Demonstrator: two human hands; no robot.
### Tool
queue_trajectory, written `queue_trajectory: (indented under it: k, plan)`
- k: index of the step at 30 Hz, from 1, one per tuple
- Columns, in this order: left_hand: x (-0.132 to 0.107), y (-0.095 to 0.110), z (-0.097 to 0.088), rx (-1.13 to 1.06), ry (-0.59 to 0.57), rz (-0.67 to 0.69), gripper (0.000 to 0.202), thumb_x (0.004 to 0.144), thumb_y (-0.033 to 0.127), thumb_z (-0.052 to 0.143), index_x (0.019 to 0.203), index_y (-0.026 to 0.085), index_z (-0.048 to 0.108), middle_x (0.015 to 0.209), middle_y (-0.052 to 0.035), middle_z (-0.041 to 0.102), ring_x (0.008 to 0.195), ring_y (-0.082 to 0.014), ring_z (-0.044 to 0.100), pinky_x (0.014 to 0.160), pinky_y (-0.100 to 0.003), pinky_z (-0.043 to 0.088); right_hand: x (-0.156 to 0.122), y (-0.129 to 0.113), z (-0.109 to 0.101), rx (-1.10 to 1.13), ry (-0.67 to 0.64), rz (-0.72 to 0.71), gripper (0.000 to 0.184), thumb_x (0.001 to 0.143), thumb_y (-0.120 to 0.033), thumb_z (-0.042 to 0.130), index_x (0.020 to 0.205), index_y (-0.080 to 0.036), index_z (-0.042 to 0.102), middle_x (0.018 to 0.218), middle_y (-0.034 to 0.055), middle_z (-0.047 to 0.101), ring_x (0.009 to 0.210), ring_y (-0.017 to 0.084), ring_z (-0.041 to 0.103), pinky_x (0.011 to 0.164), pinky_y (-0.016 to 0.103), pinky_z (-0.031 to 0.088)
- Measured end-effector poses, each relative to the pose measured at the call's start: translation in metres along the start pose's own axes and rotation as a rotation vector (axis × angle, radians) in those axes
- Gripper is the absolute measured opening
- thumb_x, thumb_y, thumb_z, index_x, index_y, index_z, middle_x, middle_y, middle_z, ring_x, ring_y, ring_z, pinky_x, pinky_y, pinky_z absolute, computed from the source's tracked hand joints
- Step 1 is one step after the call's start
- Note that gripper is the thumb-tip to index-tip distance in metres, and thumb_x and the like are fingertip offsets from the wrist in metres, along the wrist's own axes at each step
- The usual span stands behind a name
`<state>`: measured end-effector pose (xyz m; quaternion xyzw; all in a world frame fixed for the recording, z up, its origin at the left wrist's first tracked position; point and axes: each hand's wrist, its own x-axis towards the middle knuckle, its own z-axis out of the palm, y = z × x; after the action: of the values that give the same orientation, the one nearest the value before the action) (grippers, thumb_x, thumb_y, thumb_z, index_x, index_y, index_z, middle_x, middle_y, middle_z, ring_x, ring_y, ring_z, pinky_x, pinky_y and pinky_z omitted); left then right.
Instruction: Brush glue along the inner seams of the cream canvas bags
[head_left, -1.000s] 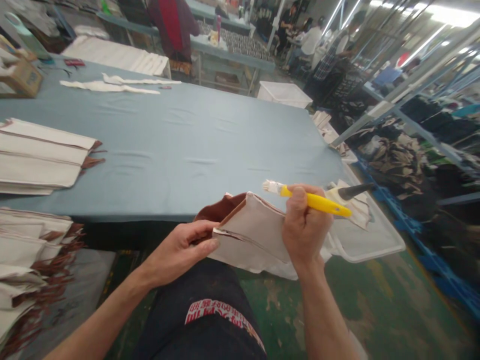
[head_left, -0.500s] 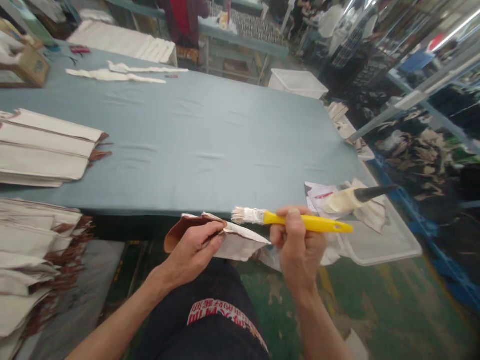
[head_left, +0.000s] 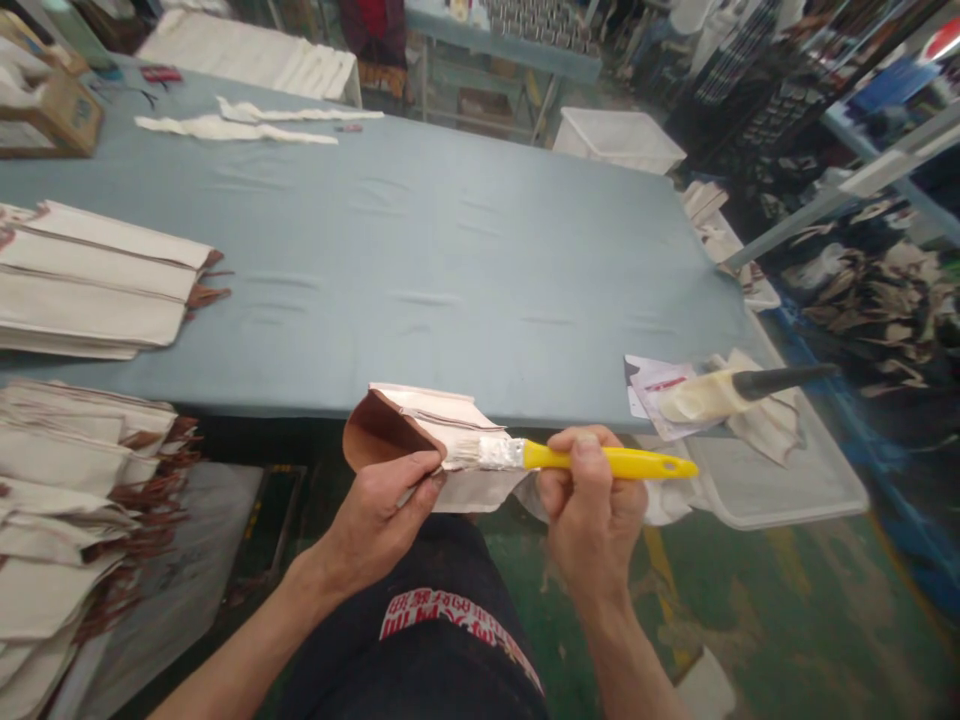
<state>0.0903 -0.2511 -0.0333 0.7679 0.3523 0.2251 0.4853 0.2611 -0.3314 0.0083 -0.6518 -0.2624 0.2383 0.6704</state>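
Note:
My left hand (head_left: 394,515) pinches the near edge of a folded leather piece (head_left: 390,428), brown on the inside and cream on the outside. The piece stands partly spread at the table's front edge, so its brown inner face shows. In my right hand (head_left: 596,500) is a paintbrush (head_left: 611,461) with a yellow handle, gripped near the ferrule end. Its bristles, coated in white, lie against the cream side of the piece, just right of my left fingertips. What the fingers under the handle touch is hidden.
A blue-grey table (head_left: 450,270) stretches ahead. Stacks of cream pieces (head_left: 90,280) lie at left, more (head_left: 60,520) hang below. At right are a bottle with a black nozzle (head_left: 712,395) and a clear plastic bin (head_left: 795,480). A cardboard box (head_left: 67,115) stands far left.
The brush has moved left and slightly down onto the piece. The piece has spread wider, showing more of its brown inside. The view has shifted slightly.

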Motion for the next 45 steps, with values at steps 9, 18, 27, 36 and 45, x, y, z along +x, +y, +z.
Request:
queue_trajectory:
  k: [9,18,27,36,45]
  plan:
    - [0.006,0.006,0.005,0.102,0.047,0.127,0.023,0.100,0.021,0.060,0.102,0.016,0.083,0.103,-0.0127,0.085,0.099,-0.0261,0.079,0.096,-0.030,0.057,-0.008,-0.003,-0.007,-0.036,0.033,-0.081,0.036,0.102,-0.049,0.060,0.080,-0.020,0.062,0.041,-0.0101,0.046,0.030,0.008,0.041,0.033,0.016,0.031]
    - [0.006,-0.005,0.011,0.124,0.091,0.309,0.023,0.100,0.014,0.058,0.106,0.012,0.081,0.099,-0.0111,0.085,0.091,-0.0208,0.081,0.091,-0.026,0.062,-0.003,-0.004,-0.015,0.011,0.050,0.008,0.037,0.100,-0.050,0.062,0.079,-0.020,0.061,0.041,-0.0108,0.043,0.033,0.006,0.038,0.035,0.015,0.030]
    - [0.016,-0.001,0.002,0.041,0.013,0.229,0.032,0.096,0.018,0.055,0.111,0.010,0.082,0.105,-0.0135,0.085,0.095,-0.0241,0.080,0.089,-0.028,0.061,-0.012,-0.010,-0.008,0.103,-0.052,0.008,0.039,0.102,-0.051,0.062,0.080,-0.020,0.063,0.041,-0.0112,0.042,0.032,0.005,0.035,0.035,0.014,0.029]
    - [0.041,0.032,-0.022,-0.505,-0.222,-0.081,0.031,0.098,0.036,0.069,0.116,0.016,0.084,0.107,-0.0084,0.081,0.090,-0.0183,0.069,0.073,-0.020,0.053,0.001,-0.011,-0.034,0.123,-0.120,-0.305,0.024,0.106,-0.036,0.060,0.088,-0.023,0.068,0.051,-0.0087,0.050,0.035,0.007,0.042,0.036,0.016,0.030]
    - [0.044,0.042,-0.016,-0.924,-0.340,-0.311,0.042,0.082,0.043,0.090,0.116,0.019,0.084,0.090,-0.0066,0.080,0.074,-0.0144,0.068,0.068,-0.019,0.054,0.041,-0.021,-0.027,-0.274,-0.433,-0.910,0.021,0.107,-0.026,0.053,0.090,-0.023,0.066,0.064,-0.0026,0.068,0.052,0.011,0.061,0.055,0.024,0.052]
